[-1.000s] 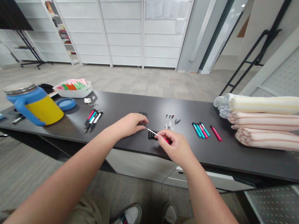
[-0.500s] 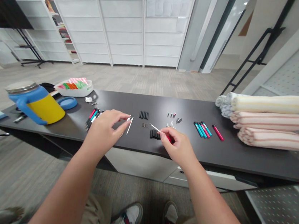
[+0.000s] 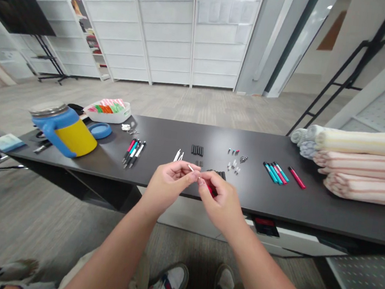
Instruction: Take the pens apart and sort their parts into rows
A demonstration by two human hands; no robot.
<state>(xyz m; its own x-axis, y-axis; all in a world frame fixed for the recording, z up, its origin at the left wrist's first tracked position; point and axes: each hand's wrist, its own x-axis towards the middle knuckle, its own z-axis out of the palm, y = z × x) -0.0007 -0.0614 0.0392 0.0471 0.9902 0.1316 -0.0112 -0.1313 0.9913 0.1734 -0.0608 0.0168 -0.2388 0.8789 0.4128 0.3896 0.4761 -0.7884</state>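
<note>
Several whole pens (image 3: 134,153) lay at left, black tubes (image 3: 197,150) loose at centre; the right hand (image 3: 222,205) pinched a red piece (image 3: 210,189), the left hand (image 3: 166,190) pressed together beside it.

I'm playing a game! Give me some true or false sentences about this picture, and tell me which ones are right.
1. The right hand holds something red. True.
2. The left hand is far from the right hand. False: their fingers nearly meet by a thin white rod.
3. The blue and yellow mug stands at the right end of the table. False: it stands at the left end.
4. Striped rolled towels are piled at the right end. True.
</note>
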